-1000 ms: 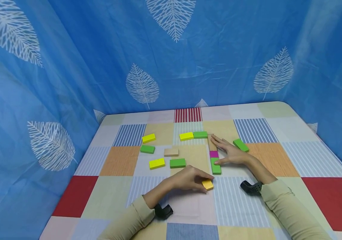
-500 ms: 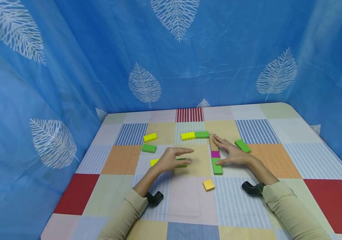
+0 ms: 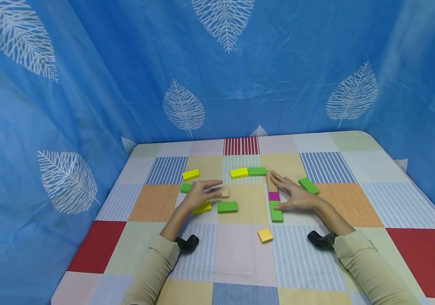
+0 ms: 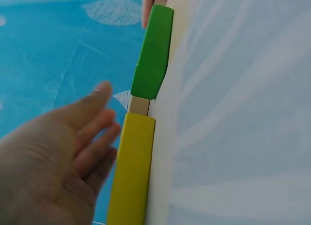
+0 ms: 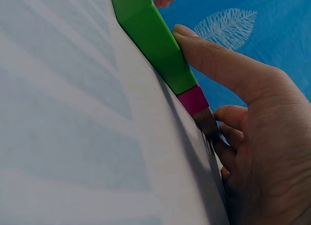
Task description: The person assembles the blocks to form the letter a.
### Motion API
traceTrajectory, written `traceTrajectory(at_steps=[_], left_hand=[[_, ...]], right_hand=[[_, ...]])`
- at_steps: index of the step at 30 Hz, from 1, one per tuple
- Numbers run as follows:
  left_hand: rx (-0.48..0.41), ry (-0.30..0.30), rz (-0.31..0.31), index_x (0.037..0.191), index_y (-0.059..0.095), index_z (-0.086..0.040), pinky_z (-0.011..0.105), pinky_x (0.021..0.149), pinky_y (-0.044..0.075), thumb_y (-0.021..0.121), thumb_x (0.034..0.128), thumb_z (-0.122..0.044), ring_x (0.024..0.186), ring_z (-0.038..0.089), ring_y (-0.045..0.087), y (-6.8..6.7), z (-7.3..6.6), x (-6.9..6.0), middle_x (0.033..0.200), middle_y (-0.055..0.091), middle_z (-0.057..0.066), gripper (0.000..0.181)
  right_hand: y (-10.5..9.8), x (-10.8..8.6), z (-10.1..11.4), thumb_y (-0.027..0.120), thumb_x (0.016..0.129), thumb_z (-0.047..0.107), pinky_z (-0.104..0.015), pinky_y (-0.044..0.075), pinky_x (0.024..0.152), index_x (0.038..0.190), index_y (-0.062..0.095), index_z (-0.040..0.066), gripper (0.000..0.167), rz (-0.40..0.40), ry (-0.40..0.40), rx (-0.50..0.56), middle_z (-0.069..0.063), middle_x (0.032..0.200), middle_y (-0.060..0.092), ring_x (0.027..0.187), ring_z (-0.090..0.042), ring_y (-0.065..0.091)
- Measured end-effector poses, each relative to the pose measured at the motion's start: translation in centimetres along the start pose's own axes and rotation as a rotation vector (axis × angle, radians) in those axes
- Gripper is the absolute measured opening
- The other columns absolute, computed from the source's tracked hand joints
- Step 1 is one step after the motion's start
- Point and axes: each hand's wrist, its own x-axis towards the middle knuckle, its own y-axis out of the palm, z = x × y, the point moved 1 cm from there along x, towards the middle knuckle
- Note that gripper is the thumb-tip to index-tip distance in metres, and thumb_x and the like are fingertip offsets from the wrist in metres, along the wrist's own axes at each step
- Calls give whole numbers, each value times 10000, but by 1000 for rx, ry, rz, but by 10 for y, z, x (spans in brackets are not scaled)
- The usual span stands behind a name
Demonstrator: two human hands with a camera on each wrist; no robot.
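In the head view my left hand [image 3: 197, 197] hovers at the left group of blocks, its fingers extended toward a plain wooden block [image 3: 225, 193], which they partly cover. Nothing is held in it. Below the hand lies a yellow block [image 3: 203, 207], partly hidden, beside a green block [image 3: 227, 207]. My right hand [image 3: 297, 196] rests on a row of blocks, its fingers on a wooden block [image 3: 271, 184] and its thumb on a green block [image 3: 276, 215]. Between these two sits a magenta block [image 3: 273, 196]. The right wrist view shows the thumb against the green block [image 5: 163, 50].
An orange-yellow square block [image 3: 265, 235] lies alone nearer the front. A yellow block [image 3: 239, 173] and a green block [image 3: 257, 171] join the row's far end. Another green block [image 3: 308, 185] lies beyond the right hand; a yellow block [image 3: 191, 174] lies at the far left.
My left hand let go of the orange-yellow square block and moved left and away from me to the wooden block. The right hand has stayed on the row.
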Motion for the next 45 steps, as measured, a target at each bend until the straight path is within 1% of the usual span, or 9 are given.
traceTrajectory(at_steps=[6, 14, 18, 23, 29, 33, 37, 40, 45], left_hand=[[90, -44, 20, 1213, 621, -121, 303, 966, 419, 694, 835, -240, 1129, 136, 537, 0, 9, -2, 1202, 609, -5, 403], [149, -37, 38, 1193, 639, -143, 330, 977, 410, 694, 832, -231, 1141, 170, 531, 1, 12, 0, 1193, 615, 23, 375], [147, -22, 36, 1186, 645, -154, 342, 956, 430, 688, 837, -245, 1129, 172, 540, 2, 8, 2, 1184, 620, 22, 363], [120, 41, 26, 1180, 650, -156, 351, 958, 430, 681, 839, -266, 1141, 164, 534, 6, -7, 7, 1184, 620, 15, 359], [99, 101, 4, 1152, 670, -163, 323, 923, 455, 708, 815, -285, 1089, 147, 567, 26, -39, 18, 1130, 648, 1, 361], [121, 87, 19, 1146, 676, -173, 284, 903, 464, 717, 802, -307, 1060, 124, 579, 48, -54, 28, 1101, 660, -17, 371], [125, 57, 42, 1133, 682, -167, 254, 911, 451, 723, 797, -285, 1075, 101, 567, 66, -59, 35, 1101, 659, -22, 359], [136, 67, 46, 1119, 688, -156, 228, 894, 452, 733, 789, -262, 1055, 80, 568, 75, -59, 37, 1094, 662, -19, 349], [161, 99, 47, 1112, 692, -151, 152, 756, 440, 739, 786, -262, 871, 40, 544, 84, -59, 40, 1069, 672, -20, 347]], right_hand=[[0, 1, 0, 767, 701, 443, -595, 35, 1068, 1481, 168, 96, 1043, -6, 5, -4, -74, 1545, 47, 1369, -408, 2], [0, 0, 0, 762, 705, 447, -612, 45, 1058, 1480, 169, 93, 1038, -8, 5, -10, -74, 1545, 48, 1365, -420, 5], [0, -1, -1, 760, 708, 448, -623, 45, 1052, 1482, 165, 99, 1036, -6, 21, -6, -58, 1547, 41, 1363, -425, -3], [0, -1, -2, 760, 707, 447, -626, 48, 1049, 1481, 166, 95, 1036, -8, 26, -5, -57, 1547, 44, 1360, -432, 1], [1, 0, -1, 759, 704, 455, -643, 68, 1037, 1479, 174, 92, 1036, -8, 16, -14, -61, 1546, 52, 1354, -449, 15], [1, 0, -1, 760, 706, 450, -652, 63, 1032, 1478, 179, 90, 1031, -11, 12, -10, -71, 1545, 52, 1351, -455, 16], [1, 0, -1, 755, 710, 454, -654, 61, 1029, 1479, 176, 95, 1027, -10, 11, -10, -70, 1545, 50, 1351, -454, 15], [1, 0, -1, 750, 713, 459, -670, 66, 1017, 1481, 171, 102, 1026, -6, 14, -12, -65, 1546, 47, 1346, -465, 14], [0, 0, -1, 750, 712, 461, -681, 70, 1009, 1483, 171, 114, 1025, -8, 18, -7, -44, 1548, 48, 1344, -471, 13]])
